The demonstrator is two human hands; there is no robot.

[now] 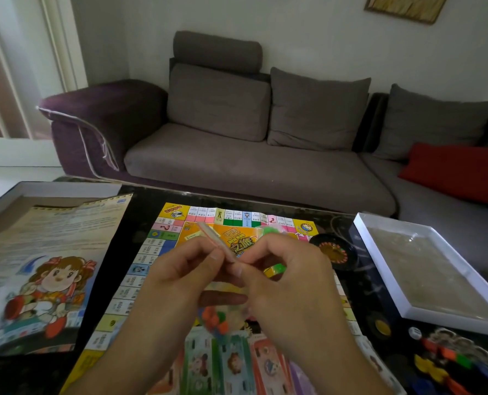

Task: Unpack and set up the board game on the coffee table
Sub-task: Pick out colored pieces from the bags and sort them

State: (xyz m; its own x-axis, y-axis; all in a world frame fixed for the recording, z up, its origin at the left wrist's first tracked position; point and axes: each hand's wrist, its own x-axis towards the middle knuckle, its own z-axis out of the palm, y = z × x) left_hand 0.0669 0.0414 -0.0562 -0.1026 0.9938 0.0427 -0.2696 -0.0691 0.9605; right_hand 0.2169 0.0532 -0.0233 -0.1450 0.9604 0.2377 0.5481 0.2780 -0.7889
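Observation:
A colourful paper game board (163,240) lies unfolded on the dark coffee table (140,215). Above its middle, my left hand (180,277) and my right hand (288,277) both pinch the sealed top of a small clear zip bag (217,240). The bag hangs below my fingers, with orange and green plastic pieces (215,316) inside. Rows of paper play money (231,363) lie along the board's near edge. A black roulette-style spinner (334,250) sits at the board's right edge.
The open game box (37,192) stands at the left with a printed cartoon sheet (46,269) over it. A white box lid (408,309) lies at the right. Coloured pawns, a die (415,333) and tokens (448,354) crowd the near right corner. A grey sofa (237,166) stands behind the table.

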